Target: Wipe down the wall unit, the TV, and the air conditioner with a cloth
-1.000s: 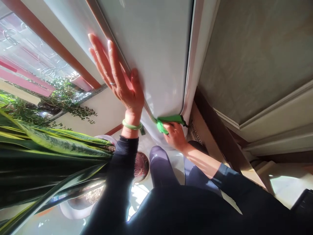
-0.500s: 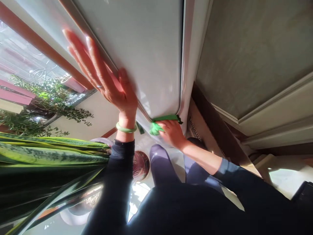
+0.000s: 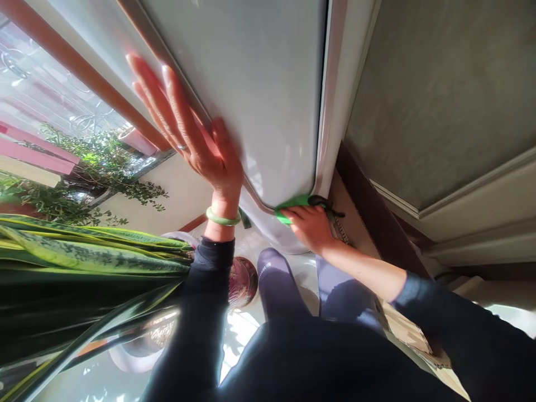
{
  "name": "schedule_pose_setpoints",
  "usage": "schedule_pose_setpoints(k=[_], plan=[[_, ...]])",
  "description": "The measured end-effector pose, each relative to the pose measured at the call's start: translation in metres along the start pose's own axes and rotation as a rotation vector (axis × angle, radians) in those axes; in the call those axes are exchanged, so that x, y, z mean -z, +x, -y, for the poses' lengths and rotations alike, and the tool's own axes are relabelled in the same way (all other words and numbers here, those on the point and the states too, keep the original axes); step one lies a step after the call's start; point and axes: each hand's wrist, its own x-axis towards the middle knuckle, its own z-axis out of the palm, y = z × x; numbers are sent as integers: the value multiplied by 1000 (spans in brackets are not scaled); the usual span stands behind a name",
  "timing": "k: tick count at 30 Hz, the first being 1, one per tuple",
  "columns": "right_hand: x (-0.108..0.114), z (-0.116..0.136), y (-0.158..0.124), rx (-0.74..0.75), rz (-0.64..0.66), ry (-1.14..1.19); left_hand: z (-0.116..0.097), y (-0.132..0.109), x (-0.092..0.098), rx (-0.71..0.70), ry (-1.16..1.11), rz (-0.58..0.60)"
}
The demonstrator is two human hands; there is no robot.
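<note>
My left hand (image 3: 195, 131) lies flat against the left edge of a tall, glossy white appliance panel (image 3: 255, 84), fingers stretched out and pointing up. It wears a ring, and a pale green bangle (image 3: 223, 216) circles the wrist. Lower and to the right, my right hand (image 3: 310, 226) presses a green cloth (image 3: 292, 208) with a dark edge onto the rounded bottom end of the panel. Its fingers are bent over the cloth, which is partly hidden beneath them.
A snake plant (image 3: 96, 251) with long striped leaves crowds the left side. Leafy plants (image 3: 100, 173) stand by the window. A dark red patterned pot (image 3: 243, 282) is near my feet. A brown wooden frame (image 3: 364, 195) runs along the right.
My right hand has slid the green cloth slightly rightward along the panel's lower edge, and the cloth now lies flatter. My left hand keeps its place on the panel; the whole view has shifted a little.
</note>
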Motion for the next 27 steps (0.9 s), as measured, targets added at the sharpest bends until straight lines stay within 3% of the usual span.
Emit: schedule_pose_setpoints(k=[3,6,9,13,16,21,23,25,27], plan=[[-24,25,9,-17,-69,148,-11,-1,4,-195,5,-64],[-35,45,21,-39,-245,272,-18,-4,8,-175,-5,-69],[-32,58,41,-10,-371,295,-18,-6,11,-132,-21,-68],[-1,69,84,42,-467,228,-17,-8,12,-150,-60,-83],[40,70,126,74,-567,156,-19,-8,13,-193,-94,-110],[106,67,188,308,-700,75,-20,-9,16,-159,-83,-106],[113,66,196,364,-762,81,-19,-9,16,-183,-80,-118],[101,61,189,403,-765,139,-19,-10,16,-202,-90,-118],[79,50,168,395,-605,230,-19,-10,15,-175,-105,-110]])
